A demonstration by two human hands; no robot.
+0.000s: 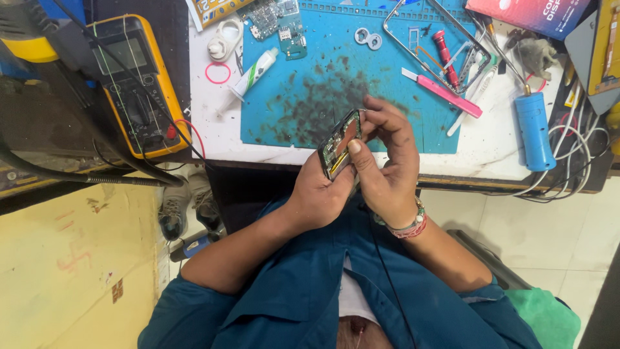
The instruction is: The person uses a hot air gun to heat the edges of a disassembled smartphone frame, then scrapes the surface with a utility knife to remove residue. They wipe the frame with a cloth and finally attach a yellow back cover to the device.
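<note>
Copper-toned opened phone point(340, 143), circuitry exposed, tilted.

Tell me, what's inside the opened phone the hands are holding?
Inside the opened dark-framed phone show a copper-coloured plate and small green circuit parts. The left hand and right hand cover its lower end.

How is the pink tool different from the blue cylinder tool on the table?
The pink tool is thin and flat, lying on the blue mat; the blue cylinder tool is thick and round, lying on the white table beside the mat. The pink one lies diagonally, the blue one nearly upright in the picture. No hand touches either.
</note>
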